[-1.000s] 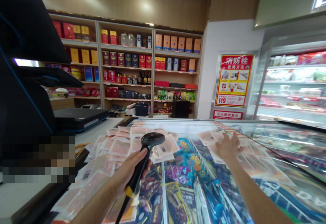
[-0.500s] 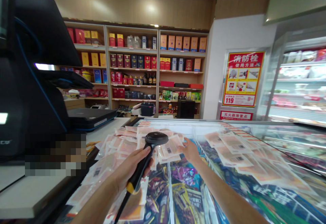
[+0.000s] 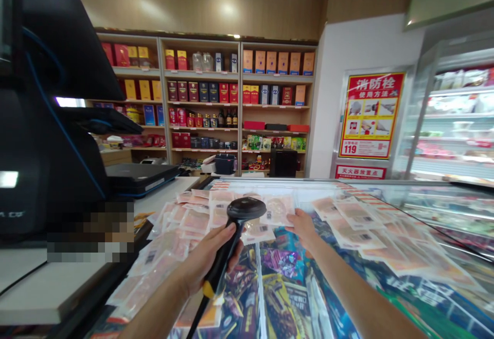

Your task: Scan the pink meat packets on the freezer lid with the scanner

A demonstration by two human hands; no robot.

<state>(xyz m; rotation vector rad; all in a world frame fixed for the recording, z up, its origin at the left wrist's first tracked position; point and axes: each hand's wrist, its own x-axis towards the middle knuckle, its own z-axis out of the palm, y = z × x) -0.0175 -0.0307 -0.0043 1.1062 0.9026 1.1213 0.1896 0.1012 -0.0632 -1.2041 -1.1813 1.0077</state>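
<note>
Ideally — left hand [image 3: 212, 249] wrapped round the scanner [image 3: 246, 208], right hand [image 3: 303, 227] pinching a packet [image 3: 281, 207] by its edge — the label [image 3: 269, 214] lies flat, uncovered.

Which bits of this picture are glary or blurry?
Head view: two pale glare patches on the tan wood-panelled wall; silver-framed glass cabinet at right overbright, its pink goods blurred; black-and-yellow handheld scanner comparatively clear.
</note>
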